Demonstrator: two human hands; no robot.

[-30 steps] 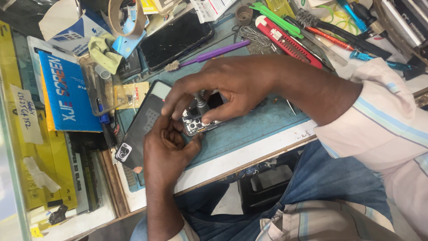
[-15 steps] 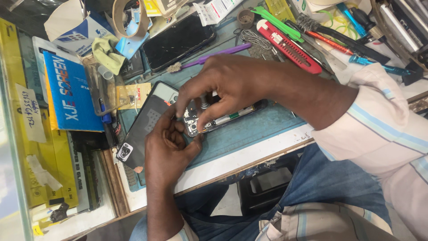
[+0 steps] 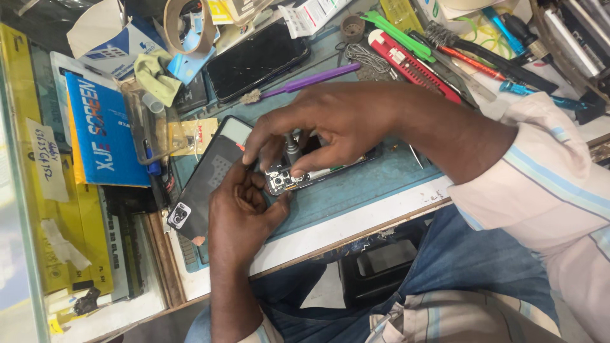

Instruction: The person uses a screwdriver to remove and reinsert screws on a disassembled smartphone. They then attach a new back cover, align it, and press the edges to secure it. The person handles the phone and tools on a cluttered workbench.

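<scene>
Opened phone (image 3: 298,178) on tabletop (image 3: 381,184): right hand (image 3: 337,127) has shifted over it, fingertips pinching small tool upright; left hand (image 3: 244,206) still curled, bracing phone's end.

A teal mat (image 3: 375,184) covers the middle of the surface. Just above the mat lies a dark phone with a cracked screen (image 3: 257,60). A purple brush (image 3: 298,82) lies right below that phone. To the right of the brush lie a red cutter knife (image 3: 413,63) and a green tool (image 3: 397,32). Left of the mat sits a blue box (image 3: 101,130). A phone back cover with a camera patch (image 3: 200,190) lies on the mat's left edge. Yellow packs (image 3: 70,248) stand below the blue box.
</scene>
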